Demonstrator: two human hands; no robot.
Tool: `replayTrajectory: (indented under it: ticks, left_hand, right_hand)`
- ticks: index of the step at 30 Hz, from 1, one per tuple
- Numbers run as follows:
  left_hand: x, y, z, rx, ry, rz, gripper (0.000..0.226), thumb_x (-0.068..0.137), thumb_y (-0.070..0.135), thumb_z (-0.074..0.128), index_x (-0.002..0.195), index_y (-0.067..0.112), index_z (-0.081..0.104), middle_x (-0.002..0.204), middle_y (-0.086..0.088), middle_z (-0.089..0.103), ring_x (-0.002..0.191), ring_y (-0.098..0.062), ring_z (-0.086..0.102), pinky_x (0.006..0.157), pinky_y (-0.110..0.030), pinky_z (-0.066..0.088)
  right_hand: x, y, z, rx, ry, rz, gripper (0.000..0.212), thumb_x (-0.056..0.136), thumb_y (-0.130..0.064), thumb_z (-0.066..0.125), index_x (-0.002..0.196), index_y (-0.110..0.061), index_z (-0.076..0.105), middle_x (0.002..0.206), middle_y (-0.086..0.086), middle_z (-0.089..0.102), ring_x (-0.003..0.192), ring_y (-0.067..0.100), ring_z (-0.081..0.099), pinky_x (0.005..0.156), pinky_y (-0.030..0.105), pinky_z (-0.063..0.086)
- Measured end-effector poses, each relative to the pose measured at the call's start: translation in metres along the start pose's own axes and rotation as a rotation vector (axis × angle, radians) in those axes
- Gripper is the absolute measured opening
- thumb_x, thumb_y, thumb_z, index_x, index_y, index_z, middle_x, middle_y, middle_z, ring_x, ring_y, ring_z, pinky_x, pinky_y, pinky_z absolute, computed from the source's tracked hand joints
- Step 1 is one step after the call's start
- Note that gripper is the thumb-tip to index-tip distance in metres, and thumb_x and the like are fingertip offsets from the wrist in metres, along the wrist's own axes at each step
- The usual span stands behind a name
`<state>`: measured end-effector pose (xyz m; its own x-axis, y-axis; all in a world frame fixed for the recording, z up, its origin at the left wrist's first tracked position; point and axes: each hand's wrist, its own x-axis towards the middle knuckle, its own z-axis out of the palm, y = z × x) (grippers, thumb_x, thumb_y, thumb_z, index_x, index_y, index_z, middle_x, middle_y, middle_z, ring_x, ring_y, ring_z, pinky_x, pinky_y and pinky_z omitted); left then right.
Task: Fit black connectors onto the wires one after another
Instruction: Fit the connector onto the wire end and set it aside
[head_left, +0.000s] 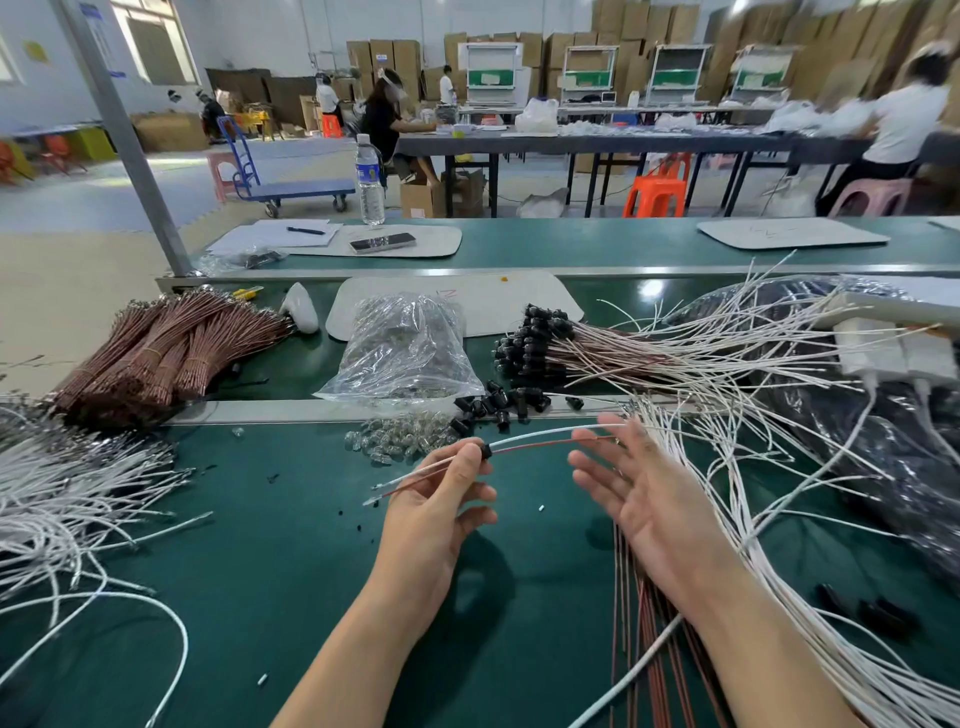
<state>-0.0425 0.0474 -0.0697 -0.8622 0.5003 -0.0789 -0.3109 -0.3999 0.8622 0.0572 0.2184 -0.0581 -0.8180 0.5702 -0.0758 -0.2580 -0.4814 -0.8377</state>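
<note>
1. Head view: the left hand (436, 512) is held over the green bench (291, 551). Its fingers are curled, and a wire pair (545, 441) is pinched between thumb and index fingertip.
2. The wire pair is made up of one white and one red-brown lead. Both are passed through a black connector (485, 451), which sits right at the left fingertips. Short ends stick out to the lower left of the hand, and long ends run right.
3. The right hand (644, 499) is held open with the palm turned leftward and the fingers straight and spread. Nothing is gripped. The far wire tips end at its upper fingers, and contact cannot be told.
4. Loose connectors (498, 402) are scattered on the bench rail beyond the hands. Just to their left lies a heap of small clear bulbs (400, 441).
5. A clear plastic bag (405, 348) is set behind the bulbs.
6. Finished leads with black caps (535, 338) are piled right of the bag, with their tails fanned to the right.
7. Banded brown wire bundles (166, 348) are stacked far left, and loose white wires (62, 493) are spread below them.
8. More white wires (779, 519) are strewn right of the right hand. Red-brown wires (649, 597) are seen under the right forearm.
9. A water bottle (370, 179), a phone (383, 242) and a pen (305, 230) are seen on the far bench.
</note>
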Motion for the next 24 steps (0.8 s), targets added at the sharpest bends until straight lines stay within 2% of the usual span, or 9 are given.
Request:
replayTrajectory:
  ticks: [2,5,9,15,19,24]
  left_hand:
    - [0.0,0.0,0.0,0.017,-0.022,0.009,0.021,0.074,0.031,0.075,0.091,0.018,0.079,0.084,-0.006,0.071,0.065,-0.013,0.064,0.055,-0.025,0.054]
    - [-0.001,-0.001,0.0,0.062,-0.067,0.027,0.026,0.072,0.036,0.077,0.092,0.021,0.08,0.086,-0.003,0.071,0.067,-0.013,0.064,0.058,-0.025,0.054]
    - [-0.003,-0.004,0.0,0.16,-0.123,0.041,0.03,0.073,0.039,0.078,0.098,0.022,0.078,0.089,-0.003,0.071,0.073,-0.014,0.065,0.063,-0.025,0.054]
    - [-0.003,-0.003,0.001,0.162,-0.107,0.047,0.033,0.069,0.042,0.079,0.096,0.022,0.079,0.089,-0.004,0.071,0.071,-0.012,0.064,0.061,-0.024,0.053]
    - [-0.002,-0.002,0.002,0.134,-0.1,0.036,0.032,0.067,0.04,0.078,0.093,0.022,0.08,0.087,-0.005,0.071,0.069,-0.012,0.063,0.059,-0.023,0.053]
    - [0.0,-0.003,0.0,0.064,-0.071,0.007,0.026,0.078,0.029,0.074,0.099,0.015,0.076,0.089,-0.009,0.071,0.068,-0.015,0.064,0.058,-0.025,0.054]
  right_hand:
    - [-0.002,0.008,0.008,-0.041,-0.04,0.047,0.047,0.084,-0.037,0.066,0.125,-0.015,0.064,0.114,0.015,0.074,0.099,0.028,0.074,0.076,0.029,0.06]
    - [-0.005,0.018,0.015,-0.039,-0.058,0.062,0.044,0.079,-0.027,0.072,0.12,-0.012,0.069,0.109,0.015,0.075,0.092,0.024,0.075,0.073,0.026,0.06]
    - [-0.007,0.022,0.018,-0.003,-0.036,0.045,0.024,0.078,-0.016,0.071,0.099,-0.011,0.08,0.099,0.015,0.077,0.081,0.018,0.075,0.068,0.022,0.059]
    - [-0.006,0.018,0.018,-0.016,0.03,-0.005,0.016,0.078,-0.018,0.071,0.087,-0.015,0.083,0.09,0.011,0.078,0.071,0.012,0.073,0.064,0.02,0.058]
    - [-0.004,0.014,0.013,0.008,0.076,-0.042,0.015,0.077,-0.019,0.071,0.085,-0.018,0.083,0.086,0.007,0.078,0.067,0.01,0.072,0.061,0.019,0.058]
    - [-0.001,0.012,0.005,0.034,0.124,-0.08,0.013,0.079,-0.019,0.072,0.086,-0.017,0.083,0.086,0.005,0.077,0.065,0.009,0.07,0.059,0.02,0.058]
